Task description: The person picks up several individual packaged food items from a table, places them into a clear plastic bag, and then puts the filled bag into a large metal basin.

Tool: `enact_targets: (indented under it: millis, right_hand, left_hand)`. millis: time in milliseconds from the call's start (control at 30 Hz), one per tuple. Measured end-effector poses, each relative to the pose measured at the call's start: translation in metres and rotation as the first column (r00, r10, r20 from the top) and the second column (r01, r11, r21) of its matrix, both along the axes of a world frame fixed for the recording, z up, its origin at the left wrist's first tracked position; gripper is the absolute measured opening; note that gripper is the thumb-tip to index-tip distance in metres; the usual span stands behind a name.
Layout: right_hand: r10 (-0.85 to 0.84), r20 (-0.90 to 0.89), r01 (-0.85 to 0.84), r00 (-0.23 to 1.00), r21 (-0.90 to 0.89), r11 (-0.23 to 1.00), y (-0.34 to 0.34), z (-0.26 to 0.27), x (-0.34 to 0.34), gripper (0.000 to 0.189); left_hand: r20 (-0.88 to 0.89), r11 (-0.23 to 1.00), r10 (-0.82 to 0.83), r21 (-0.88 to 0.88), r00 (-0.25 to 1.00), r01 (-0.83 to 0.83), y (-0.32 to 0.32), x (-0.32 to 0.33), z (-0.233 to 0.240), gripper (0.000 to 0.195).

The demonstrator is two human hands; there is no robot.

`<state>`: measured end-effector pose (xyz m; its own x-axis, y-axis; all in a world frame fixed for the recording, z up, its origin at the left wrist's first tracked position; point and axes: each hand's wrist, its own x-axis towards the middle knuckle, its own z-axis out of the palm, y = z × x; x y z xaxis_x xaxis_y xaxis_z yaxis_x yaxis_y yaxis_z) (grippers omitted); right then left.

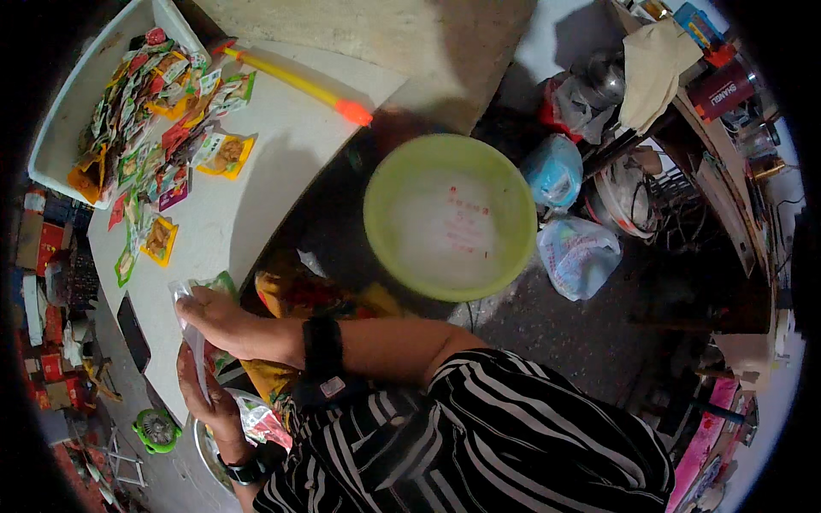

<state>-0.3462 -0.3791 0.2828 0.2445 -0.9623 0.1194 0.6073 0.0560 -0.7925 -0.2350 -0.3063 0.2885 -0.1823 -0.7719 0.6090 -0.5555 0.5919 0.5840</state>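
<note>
Both my hands meet at the near end of a white table (pixel 269 167). A clear plastic bag (pixel 197 343) runs between them. My right hand (pixel 215 320) grips its upper end, with a green packet (pixel 221 281) just behind the fingers. My left hand (pixel 208 391) holds the bag's lower part; its fingertips are partly hidden by the plastic. Small snack packets (pixel 154 96) lie heaped in a tipped white foam box (pixel 48 147) and spill onto the table. Nearest my hands on the tabletop is a yellow-edged packet (pixel 159 240).
A yellow tube with orange ends (pixel 295 80) lies on the table. Beyond its edge stands a green basin (pixel 450 292) containing a white printed sack (pixel 442 224). Plastic bags (pixel 577 256) sit beside it. A metal bowl (pixel 204 449) of packets and a green fan (pixel 157 431) are below my hands.
</note>
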Motion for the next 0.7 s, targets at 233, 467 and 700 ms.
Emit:
enact_targets:
  millis: [233,467,700]
  right_hand:
    - [0.225,0.065,-0.232,0.972,0.128,0.964,0.005,0.016,-0.016,0.034]
    - [-0.003,-0.197,-0.009,0.98,-0.058,0.998,-0.003,-0.02,-0.006,0.044]
    - [0.294,-0.302,-0.343,0.907,-0.12,0.932,0.007,-0.035,-0.009,0.055]
  left_hand:
    - [-0.376,0.907,0.153,0.42,0.914,0.021,-0.001,0.021,0.013,0.042]
    - [-0.536,0.862,0.229,0.5,0.813,0.086,0.008,0.041,0.034,0.045]
    - [-0.666,0.794,0.157,0.524,0.729,0.307,0.035,0.067,0.034,0.041]
